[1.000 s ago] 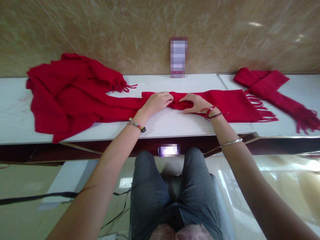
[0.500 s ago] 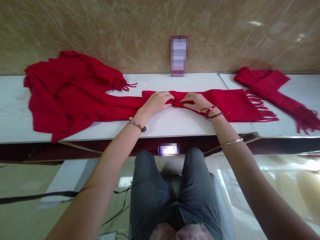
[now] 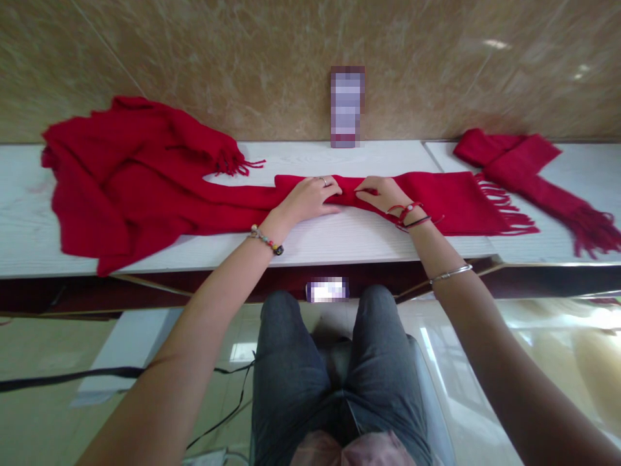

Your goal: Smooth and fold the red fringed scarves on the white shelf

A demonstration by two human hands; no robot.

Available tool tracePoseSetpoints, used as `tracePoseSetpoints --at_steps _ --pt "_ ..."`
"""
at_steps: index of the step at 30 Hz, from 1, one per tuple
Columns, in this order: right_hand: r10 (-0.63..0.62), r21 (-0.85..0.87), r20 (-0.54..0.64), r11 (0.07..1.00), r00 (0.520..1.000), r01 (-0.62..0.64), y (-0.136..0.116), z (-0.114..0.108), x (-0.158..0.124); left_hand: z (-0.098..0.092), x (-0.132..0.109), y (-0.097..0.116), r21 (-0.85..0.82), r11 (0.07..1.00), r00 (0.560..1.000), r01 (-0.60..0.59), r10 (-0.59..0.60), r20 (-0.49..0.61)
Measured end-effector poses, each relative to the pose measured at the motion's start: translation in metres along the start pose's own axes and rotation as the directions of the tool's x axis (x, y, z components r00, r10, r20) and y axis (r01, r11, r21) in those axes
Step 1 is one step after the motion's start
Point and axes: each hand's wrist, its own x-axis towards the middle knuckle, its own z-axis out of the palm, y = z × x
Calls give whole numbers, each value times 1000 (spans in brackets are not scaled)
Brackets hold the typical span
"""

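A long red fringed scarf (image 3: pixel 451 200) lies along the white table (image 3: pixel 339 239), its left part bunched in a heap (image 3: pixel 121 175). My left hand (image 3: pixel 310 197) rests on the scarf near the middle, fingers curled and pinching the cloth. My right hand (image 3: pixel 383 194) sits just to the right of it, fingers also closed on the same strip. The two hands nearly touch. The scarf's fringed end points right, past my right wrist.
A second red scarf (image 3: pixel 528 171) lies at the right on an adjoining table. A small blurred upright item (image 3: pixel 347 107) leans on the marble wall behind. My knees are under the table edge; a black cable (image 3: pixel 63 378) runs over the floor at left.
Both hands have slid slightly toward the wall and closer together on the scarf. The fingers of my right hand have curled in from flatter to a pinch.
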Motion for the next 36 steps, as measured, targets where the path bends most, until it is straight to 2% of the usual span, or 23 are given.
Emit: tracePoseSetpoints --at_steps 5,11,19,26,32,36 --pt "38 81 -46 996 998 -35 -2 -1 1 -1 3 5 86 996 999 15 -12 -38" --pt "73 125 -76 990 994 -63 -1 1 3 -2 3 8 104 992 993 67 -57 -99" --pt "92 57 -14 994 996 -91 -6 -3 1 0 2 8 98 989 992 111 -104 -73" --pt "64 123 -60 991 996 -56 1 0 3 -3 3 12 104 980 985 169 -166 -37" --pt "56 145 -56 988 997 -48 0 -2 0 -1 3 12 115 976 981 184 -175 -86" --pt "52 123 8 991 999 -52 -5 -4 -2 1 3 9 89 966 967 241 -231 -107"
